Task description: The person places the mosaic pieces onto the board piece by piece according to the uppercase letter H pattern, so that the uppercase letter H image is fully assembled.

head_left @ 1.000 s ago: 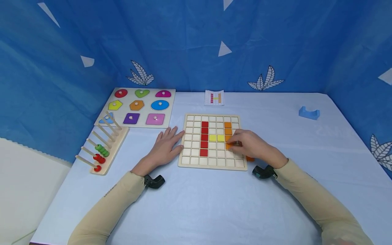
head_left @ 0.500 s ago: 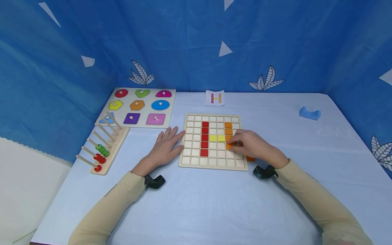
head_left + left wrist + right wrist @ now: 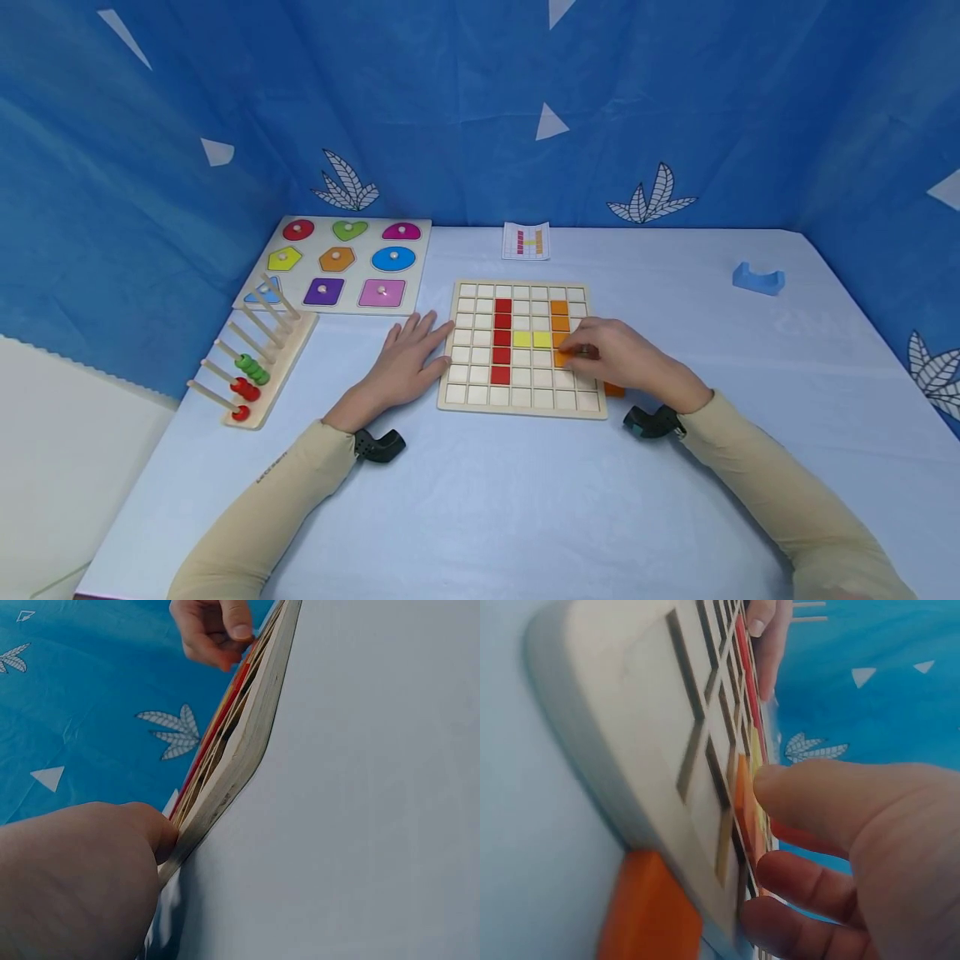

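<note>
A wooden grid board (image 3: pixel 480 397) lies on the table with square tiles in its cells. One column of red tiles (image 3: pixel 502 337) stands left of two yellow tiles (image 3: pixel 532 339); orange tiles (image 3: pixel 559 315) form a column on the right. My right hand (image 3: pixel 618 358) pinches the lowest orange tile (image 3: pixel 560 359) of that column, thumb and fingertips at its edge; the fingers partly hide it. Another orange tile (image 3: pixel 649 915) lies beside the board's right edge. Flat, with fingers spread, my left hand (image 3: pixel 405 358) rests on the table, its thumb and index finger touching the board's left edge.
Behind the board lies a small pattern card (image 3: pixel 526 241). A shape puzzle (image 3: pixel 352 237) is at the back left, with a pegged bead rack (image 3: pixel 288 358) in front of it. A blue curved block (image 3: pixel 757 278) sits far right. Blue cloth hangs behind.
</note>
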